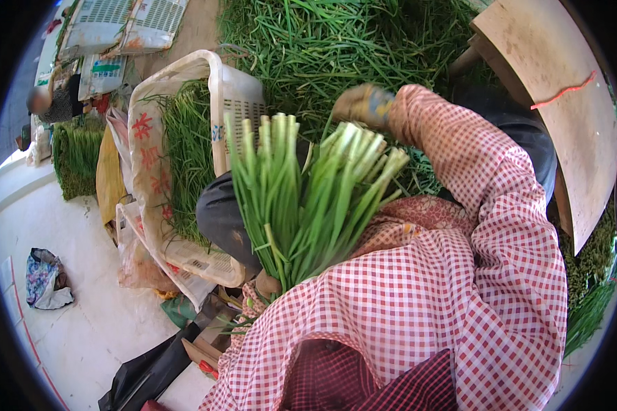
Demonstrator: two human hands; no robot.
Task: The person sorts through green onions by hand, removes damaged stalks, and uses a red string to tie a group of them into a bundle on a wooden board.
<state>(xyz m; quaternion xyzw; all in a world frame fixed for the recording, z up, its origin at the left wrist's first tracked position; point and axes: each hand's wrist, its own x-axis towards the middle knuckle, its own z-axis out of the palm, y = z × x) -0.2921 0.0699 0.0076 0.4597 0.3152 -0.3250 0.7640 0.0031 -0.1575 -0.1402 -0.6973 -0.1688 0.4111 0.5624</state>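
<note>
My left hand (268,284) grips a thick bunch of long green allium stalks (313,205), which look like garlic chives. Their pale cut bases point away from me and spread into two clumps; part of the hand is hidden behind leaves and my sleeve. Beyond the bases is my right hand (362,105), blurred and apparently gloved, over a large heap of loose green leaves (349,51). Its fingers are too smeared to show whether they hold anything. Left of the bunch, a dirty white plastic crate (143,149) with red marks holds more green leaves (190,164).
A curved-looking wooden board (555,67) with a red string (563,92) stands at right. Bundled greens (77,159) and stacked white crates (128,31) lie at far left, near another person (56,105). A black plastic sheet (149,370) and floral cloth (46,280) rest on the pale floor.
</note>
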